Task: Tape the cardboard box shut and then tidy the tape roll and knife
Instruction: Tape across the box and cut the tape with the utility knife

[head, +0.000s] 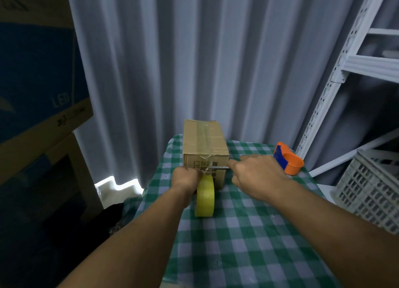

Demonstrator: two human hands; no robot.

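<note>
Behind the cardboard box, curtain (216, 61): grey and pleated, it fills the back of the view.
Big carton (38, 71): far left of the cardboard box, brown with a blue panel printed "LED", leaning against the curtain side.
Shelf frame (345, 67): white perforated metal, well to the right of the cardboard box.
Table (248, 244): covered in a green and white checked cloth; the cardboard box stands at its far end.
Crate (367, 190): grey plastic lattice, off the table, to the right of the cardboard box and nearer the camera.
Cardboard box (205, 145): brown, flaps down, a strip of clear tape along the top seam and over the near edge onto the printed front face.
Tape roll (205, 198): yellow, on edge, just in front of the cardboard box's near face; its loose end runs up to the box front.
Tape dispenser (288, 158): orange and blue, on the cloth to the right of the cardboard box.
Right hand (259, 175): right of the cardboard box's front face, fingers curled closed around the knife's handle.
Left hand (186, 179): at the front face, fingers closed over the top of the tape roll, pinching the tape there.
Knife (219, 168): thin blade, level, across the front face of the cardboard box, its tip at the stretched tape.
</note>
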